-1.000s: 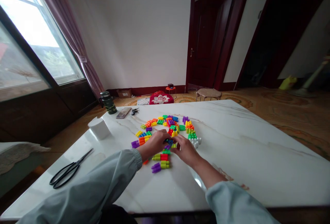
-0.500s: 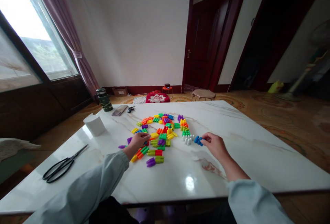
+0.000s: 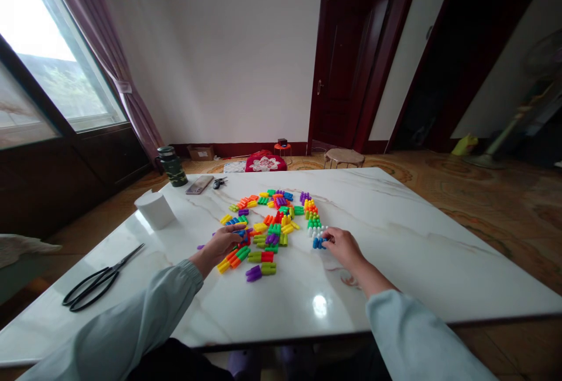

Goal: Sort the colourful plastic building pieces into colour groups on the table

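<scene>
Head view: my right hand (image 3: 345, 246) has brought the blue building block (image 3: 318, 243) in from farther right, pinched nearly closed between thumb and fingers, to the near end of the coloured row. It now sits just beside the white blocks (image 3: 316, 232), extending that line; contact I can't tell. My left hand (image 3: 218, 246), half-curled, hovers by the loose pile (image 3: 260, 240), its grip unclear.

White wall (image 3: 211, 59), dark-red door (image 3: 351, 71), patterned floor (image 3: 439, 179)
</scene>
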Demonstrator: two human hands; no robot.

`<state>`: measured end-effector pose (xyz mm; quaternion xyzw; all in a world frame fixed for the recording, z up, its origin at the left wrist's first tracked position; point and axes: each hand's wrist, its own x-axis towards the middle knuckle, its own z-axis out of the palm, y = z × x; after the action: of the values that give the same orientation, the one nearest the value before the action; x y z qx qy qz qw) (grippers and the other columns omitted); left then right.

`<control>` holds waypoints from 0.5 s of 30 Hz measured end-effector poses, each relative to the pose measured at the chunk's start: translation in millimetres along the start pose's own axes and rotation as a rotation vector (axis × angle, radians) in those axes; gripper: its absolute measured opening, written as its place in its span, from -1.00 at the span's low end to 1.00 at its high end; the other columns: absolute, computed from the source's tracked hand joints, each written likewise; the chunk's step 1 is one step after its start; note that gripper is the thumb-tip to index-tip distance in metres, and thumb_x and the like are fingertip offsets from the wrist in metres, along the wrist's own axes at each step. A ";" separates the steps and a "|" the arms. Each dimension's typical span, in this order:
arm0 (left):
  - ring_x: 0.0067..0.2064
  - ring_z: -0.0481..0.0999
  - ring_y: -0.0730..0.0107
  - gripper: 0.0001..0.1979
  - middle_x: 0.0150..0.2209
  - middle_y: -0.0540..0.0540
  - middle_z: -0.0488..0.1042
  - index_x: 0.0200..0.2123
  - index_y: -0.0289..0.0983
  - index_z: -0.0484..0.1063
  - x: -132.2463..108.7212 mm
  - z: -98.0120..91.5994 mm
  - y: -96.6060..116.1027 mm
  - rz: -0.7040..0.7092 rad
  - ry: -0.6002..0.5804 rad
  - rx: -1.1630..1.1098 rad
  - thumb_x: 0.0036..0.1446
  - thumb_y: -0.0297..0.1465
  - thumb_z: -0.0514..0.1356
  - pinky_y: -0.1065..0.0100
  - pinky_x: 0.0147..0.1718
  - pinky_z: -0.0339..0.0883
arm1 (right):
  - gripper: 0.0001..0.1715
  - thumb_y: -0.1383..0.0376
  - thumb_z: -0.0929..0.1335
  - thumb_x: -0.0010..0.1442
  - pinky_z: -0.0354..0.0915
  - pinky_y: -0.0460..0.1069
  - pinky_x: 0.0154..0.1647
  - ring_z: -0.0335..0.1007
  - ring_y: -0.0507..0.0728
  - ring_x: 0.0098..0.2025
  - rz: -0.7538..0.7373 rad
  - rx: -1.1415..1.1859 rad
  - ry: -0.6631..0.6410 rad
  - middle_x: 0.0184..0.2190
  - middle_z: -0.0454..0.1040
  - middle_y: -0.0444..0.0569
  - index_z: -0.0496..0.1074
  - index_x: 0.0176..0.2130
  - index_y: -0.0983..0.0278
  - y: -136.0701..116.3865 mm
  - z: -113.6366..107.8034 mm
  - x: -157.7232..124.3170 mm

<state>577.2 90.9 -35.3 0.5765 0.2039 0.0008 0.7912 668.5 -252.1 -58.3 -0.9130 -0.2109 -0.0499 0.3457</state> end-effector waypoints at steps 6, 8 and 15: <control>-0.37 0.59 0.47 -0.87 -0.37 -0.16 0.57 -0.26 -0.39 0.42 -0.9 12.3 2.2 -0.048 -0.005 -0.010 0.14 -0.67 0.16 0.49 -0.30 0.50 | -0.88 0.41 0.37 -0.05 0.32 -0.05 -0.30 0.42 0.07 -0.40 -0.050 0.040 0.032 -0.40 0.52 -0.09 0.48 -0.41 0.25 5.2 4.6 2.6; -0.40 0.58 0.46 -0.93 -0.39 -0.17 0.56 -0.30 -0.41 0.42 -3.3 16.8 1.8 -0.051 -0.031 0.019 0.14 -0.63 0.19 0.46 -0.32 0.51 | -0.90 0.38 0.38 -0.03 0.33 -0.04 -0.31 0.41 0.06 -0.42 -0.060 0.041 0.099 -0.36 0.51 -0.07 0.49 -0.39 0.25 4.6 3.3 3.5; -0.43 0.54 0.45 -0.89 -0.42 -0.08 0.55 -0.35 -0.36 0.44 -8.9 40.4 1.6 0.106 -0.247 0.544 0.11 -0.41 0.26 0.43 -0.37 0.45 | -0.87 0.33 0.36 0.11 0.34 -0.06 -0.32 0.42 0.03 -0.42 -0.187 0.149 0.146 -0.26 0.51 -0.06 0.51 -0.28 0.24 -49.3 5.0 6.8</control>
<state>582.4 52.5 -20.9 0.7729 0.0685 -0.0830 0.6254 653.7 -213.3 -30.3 -0.8550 -0.2724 -0.1326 0.4209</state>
